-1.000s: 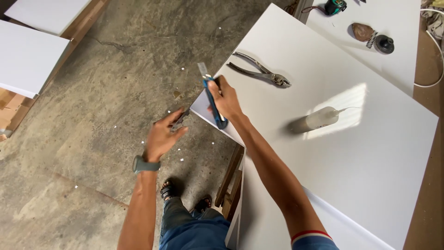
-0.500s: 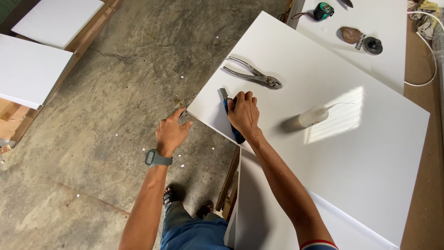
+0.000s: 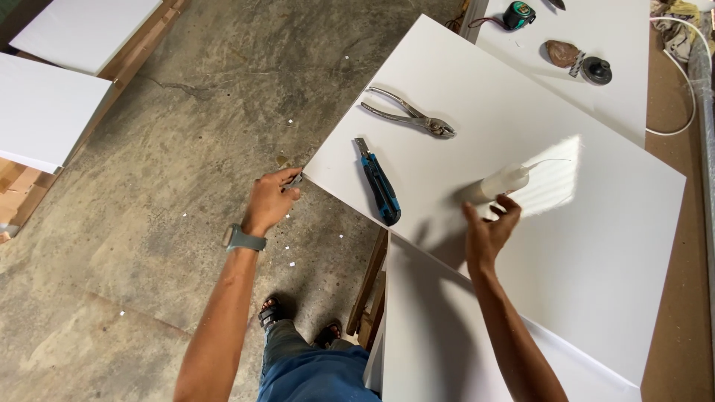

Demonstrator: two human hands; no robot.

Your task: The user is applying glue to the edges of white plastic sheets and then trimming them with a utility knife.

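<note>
The left hand pinches the near-left corner of the white board, while the right hand, fingers spread and empty, hovers just beside the small glue bottle (lying mid-board), the blue utility knife lying between them.

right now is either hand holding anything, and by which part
Left hand pinches the white panel at its corner. Right hand holds nothing, open beside the small bottle.
</note>
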